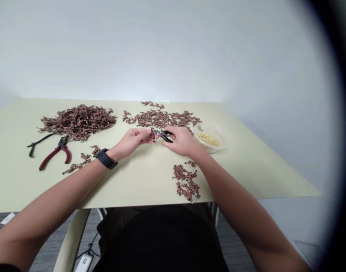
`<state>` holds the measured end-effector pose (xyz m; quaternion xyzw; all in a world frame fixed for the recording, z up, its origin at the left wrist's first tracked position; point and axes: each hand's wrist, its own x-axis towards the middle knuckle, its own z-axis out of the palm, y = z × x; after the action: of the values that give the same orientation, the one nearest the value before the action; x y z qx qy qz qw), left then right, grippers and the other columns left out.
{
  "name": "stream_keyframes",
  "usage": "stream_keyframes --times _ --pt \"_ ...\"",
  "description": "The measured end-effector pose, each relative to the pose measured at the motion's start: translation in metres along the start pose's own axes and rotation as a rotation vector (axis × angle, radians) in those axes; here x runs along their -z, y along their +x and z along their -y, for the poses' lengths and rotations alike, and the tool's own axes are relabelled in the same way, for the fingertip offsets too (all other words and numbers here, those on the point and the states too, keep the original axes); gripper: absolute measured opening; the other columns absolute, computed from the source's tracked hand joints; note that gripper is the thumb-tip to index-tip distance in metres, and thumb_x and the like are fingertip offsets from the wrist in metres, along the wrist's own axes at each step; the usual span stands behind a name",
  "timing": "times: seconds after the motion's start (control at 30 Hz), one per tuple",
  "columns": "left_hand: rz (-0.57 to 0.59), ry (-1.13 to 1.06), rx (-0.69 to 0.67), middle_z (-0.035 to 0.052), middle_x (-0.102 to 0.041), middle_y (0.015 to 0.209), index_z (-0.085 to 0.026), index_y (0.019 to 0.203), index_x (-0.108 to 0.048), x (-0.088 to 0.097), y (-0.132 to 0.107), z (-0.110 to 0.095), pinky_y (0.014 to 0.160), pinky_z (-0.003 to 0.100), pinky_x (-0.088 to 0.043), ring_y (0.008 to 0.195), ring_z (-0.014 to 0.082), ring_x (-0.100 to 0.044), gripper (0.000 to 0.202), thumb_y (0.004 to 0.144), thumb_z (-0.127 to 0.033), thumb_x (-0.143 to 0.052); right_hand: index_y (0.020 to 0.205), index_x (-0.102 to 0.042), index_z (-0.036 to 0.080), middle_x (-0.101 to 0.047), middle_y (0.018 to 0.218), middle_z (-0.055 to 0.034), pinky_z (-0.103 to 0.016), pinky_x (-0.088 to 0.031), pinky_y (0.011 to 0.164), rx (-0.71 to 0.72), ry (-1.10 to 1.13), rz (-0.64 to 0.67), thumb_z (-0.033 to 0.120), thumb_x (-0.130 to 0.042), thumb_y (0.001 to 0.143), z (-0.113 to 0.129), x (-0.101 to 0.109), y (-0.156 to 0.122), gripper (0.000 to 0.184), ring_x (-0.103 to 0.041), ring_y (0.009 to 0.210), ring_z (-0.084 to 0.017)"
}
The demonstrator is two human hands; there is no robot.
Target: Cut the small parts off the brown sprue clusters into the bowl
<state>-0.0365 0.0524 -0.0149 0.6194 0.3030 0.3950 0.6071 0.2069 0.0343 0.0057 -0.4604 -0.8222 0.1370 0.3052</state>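
Between the fingertips of my left hand [134, 139] is a small brown animal figurine [152, 136], partly covered by the fingers. My right hand [180, 139] is closed around black-handled pliers [165, 135], whose metal jaws point left and meet the figurine. Whether the jaws grip a tiny part there is too small to tell. Just right of my right hand stands a clear plastic bowl [222, 145] with small gold-coloured pieces [209, 139] in it. Beyond both hands lies a spread of similar brown figurines [161, 118].
A big heap of brown figurines [79, 121] sits at the back left. Red-handled pliers [56, 153] and a black-handled tool [38, 144] lie before it. A few figurines [80, 163] rest by my left wrist, and a small group [186, 183] near the front edge of the table [144, 189].
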Motion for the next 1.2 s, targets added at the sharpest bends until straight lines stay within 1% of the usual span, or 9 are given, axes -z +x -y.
stream_keyframes --times 0.13,0.27,0.4,0.5,0.57,0.7,0.87,1.0,1.2 --pt "-0.011 0.069 -0.023 0.0148 -0.078 0.119 -0.018 0.109 -0.083 -0.001 -0.001 -0.002 0.100 0.039 -0.055 0.104 0.0227 -0.072 0.045 0.096 -0.058 -0.069 0.093 -0.067 0.020 -0.057 0.073 0.0005 -0.030 -0.028 0.065 -0.017 0.019 0.016 0.027 -0.063 0.080 0.000 0.000 0.000 0.015 -0.045 0.066 -0.015" --pt "-0.061 0.366 -0.155 0.0121 -0.080 0.111 -0.017 0.110 -0.083 -0.003 -0.005 -0.005 0.096 0.039 -0.057 0.101 0.0238 -0.073 0.046 0.099 -0.057 -0.064 0.089 -0.066 0.021 -0.053 0.069 0.0023 -0.030 -0.028 0.063 -0.079 0.091 0.034 0.027 -0.065 0.079 0.001 -0.002 -0.001 0.011 -0.044 0.064 -0.014" --pt "-0.224 0.786 -0.474 0.0104 -0.080 0.117 -0.019 0.115 -0.082 0.003 -0.004 -0.001 0.098 0.040 -0.058 0.106 0.0261 -0.075 0.035 0.101 -0.046 -0.065 0.079 -0.059 0.021 -0.050 0.073 0.0013 -0.030 -0.029 0.061 -0.169 0.370 0.139 0.028 -0.063 0.081 0.007 -0.002 -0.002 0.008 -0.044 0.066 -0.014" --pt "-0.174 1.015 -0.739 0.0110 -0.074 0.135 -0.021 0.129 -0.076 0.012 0.000 0.002 0.116 0.045 -0.050 0.126 0.0266 -0.069 0.031 0.102 -0.032 -0.066 0.083 -0.059 0.021 -0.040 0.067 0.0033 -0.031 -0.022 0.055 -0.305 0.602 0.310 0.032 -0.062 0.084 0.011 0.002 -0.003 0.011 -0.032 0.059 -0.012" --pt "-0.146 1.064 -0.773 0.0109 -0.071 0.139 -0.021 0.132 -0.074 0.014 0.001 0.001 0.120 0.046 -0.047 0.132 0.0266 -0.066 0.033 0.102 -0.030 -0.066 0.088 -0.060 0.022 -0.032 0.064 0.0052 -0.031 -0.017 0.053 -0.383 0.689 0.389 0.034 -0.063 0.086 0.012 0.004 -0.002 0.013 -0.024 0.057 -0.012" --pt "-0.278 0.815 -0.503 0.0108 -0.079 0.121 -0.020 0.115 -0.081 0.007 -0.001 -0.004 0.107 0.043 -0.055 0.114 0.0273 -0.073 0.034 0.101 -0.047 -0.065 0.085 -0.057 0.022 -0.044 0.071 0.0022 -0.030 -0.026 0.057 -0.276 0.491 0.208 0.034 -0.062 0.084 0.008 0.005 0.001 0.013 -0.038 0.063 -0.014" --pt "-0.132 0.211 -0.123 0.0141 -0.079 0.110 -0.016 0.092 -0.083 -0.001 -0.002 -0.005 0.096 0.040 -0.059 0.105 0.0262 -0.073 0.047 0.094 -0.061 -0.069 0.090 -0.063 0.022 -0.053 0.071 0.0028 -0.030 -0.030 0.064 -0.141 0.095 -0.005 0.031 -0.064 0.080 0.001 0.002 0.002 0.014 -0.044 0.065 -0.014" --pt "-0.071 0.021 -0.017 0.0133 -0.079 0.109 -0.018 0.096 -0.084 0.000 0.000 -0.002 0.094 0.037 -0.058 0.096 0.0209 -0.072 0.042 0.092 -0.058 -0.074 0.091 -0.064 0.021 -0.054 0.072 0.0020 -0.030 -0.028 0.065 -0.045 0.039 -0.002 0.026 -0.062 0.079 0.000 0.000 0.001 0.013 -0.045 0.066 -0.015" --pt "-0.073 0.021 0.013 0.0142 -0.079 0.104 -0.017 0.091 -0.083 0.001 0.001 -0.001 0.091 0.037 -0.058 0.088 0.0197 -0.070 0.042 0.091 -0.058 -0.075 0.093 -0.067 0.021 -0.053 0.072 0.0014 -0.030 -0.027 0.065 -0.012 0.005 0.030 0.026 -0.062 0.078 -0.002 -0.001 0.001 0.017 -0.044 0.067 -0.015"
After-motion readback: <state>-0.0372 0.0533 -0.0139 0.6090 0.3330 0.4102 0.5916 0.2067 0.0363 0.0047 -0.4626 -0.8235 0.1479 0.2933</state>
